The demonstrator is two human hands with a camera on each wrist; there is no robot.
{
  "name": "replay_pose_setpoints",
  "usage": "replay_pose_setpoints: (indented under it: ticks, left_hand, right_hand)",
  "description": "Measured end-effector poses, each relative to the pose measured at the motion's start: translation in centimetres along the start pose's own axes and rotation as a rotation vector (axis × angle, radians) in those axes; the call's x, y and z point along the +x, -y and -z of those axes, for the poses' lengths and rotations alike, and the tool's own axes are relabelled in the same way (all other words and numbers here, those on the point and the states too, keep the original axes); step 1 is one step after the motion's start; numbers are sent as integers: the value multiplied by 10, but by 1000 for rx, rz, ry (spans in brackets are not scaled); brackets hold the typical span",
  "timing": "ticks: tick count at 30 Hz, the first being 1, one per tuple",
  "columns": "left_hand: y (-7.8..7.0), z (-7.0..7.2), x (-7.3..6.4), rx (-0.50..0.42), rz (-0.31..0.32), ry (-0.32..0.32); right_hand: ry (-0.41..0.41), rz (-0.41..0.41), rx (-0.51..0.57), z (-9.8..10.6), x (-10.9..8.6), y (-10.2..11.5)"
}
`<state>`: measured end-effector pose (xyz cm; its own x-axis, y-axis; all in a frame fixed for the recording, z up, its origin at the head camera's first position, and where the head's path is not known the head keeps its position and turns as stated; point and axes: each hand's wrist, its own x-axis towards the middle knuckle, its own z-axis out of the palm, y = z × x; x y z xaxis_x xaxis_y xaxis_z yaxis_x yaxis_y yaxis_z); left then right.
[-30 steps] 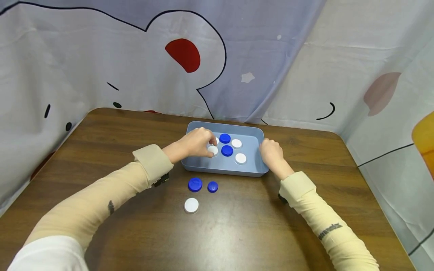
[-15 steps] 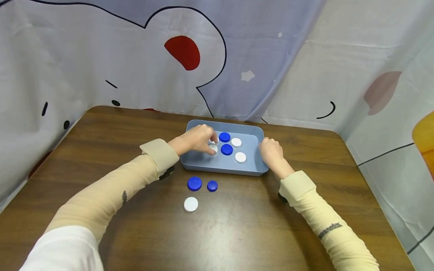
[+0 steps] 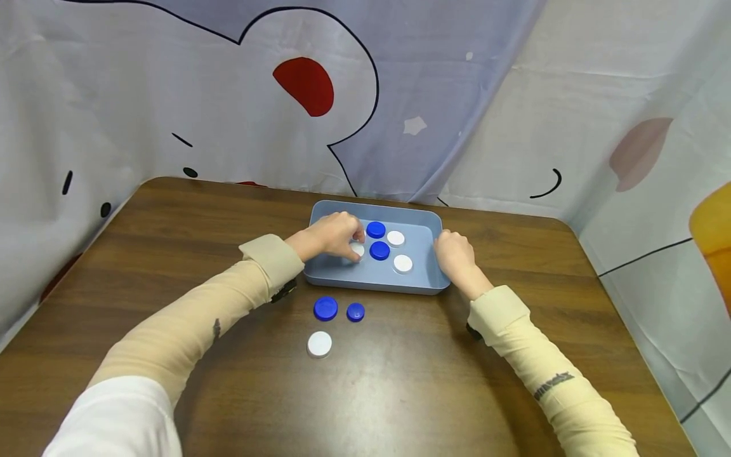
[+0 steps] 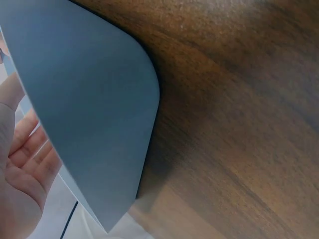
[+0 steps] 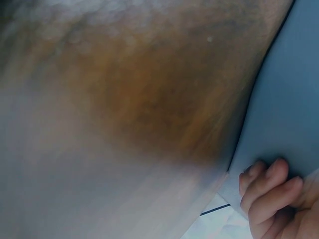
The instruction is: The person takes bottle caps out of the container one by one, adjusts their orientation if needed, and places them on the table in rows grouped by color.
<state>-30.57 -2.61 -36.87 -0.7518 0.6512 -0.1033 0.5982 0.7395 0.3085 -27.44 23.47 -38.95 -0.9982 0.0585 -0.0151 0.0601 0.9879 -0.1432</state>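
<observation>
A grey-blue tray [image 3: 365,284] lies on the table with several white and blue round caps in it. My left hand [image 3: 334,233] reaches over its left wall, thumb and fingers curved around a white cap [image 3: 358,249]. Another white cap behind it is mostly hidden by the fingers. Two blue caps [image 3: 379,251] and two white caps [image 3: 402,264] lie further right in the tray. My right hand [image 3: 455,254] grips the tray's right wall; in the right wrist view its curled fingers [image 5: 271,191] rest against the outside of the wall.
In front of the tray, a larger blue cap [image 3: 325,308], a smaller blue cap [image 3: 355,312] and a white cap [image 3: 319,344] lie on the brown wooden table [image 3: 400,393]. A printed curtain [image 3: 228,114] hangs behind the table's back edge.
My left hand has shifted slightly to the right over the white caps, its thumb closer in. The right hand stays at the tray's right wall. The view has tilted a little.
</observation>
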Motion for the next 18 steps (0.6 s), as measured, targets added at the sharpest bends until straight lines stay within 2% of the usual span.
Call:
replay_pose_setpoints:
  ticks: [6,18]
  left_hand:
    - [0,-1,1,17,-2,-3]
    - [1,-6,3,10,-59,-26]
  right_hand:
    - [-3,3,-8,-1,1,-1]
    - [1,-8,-7,-2,2,-1]
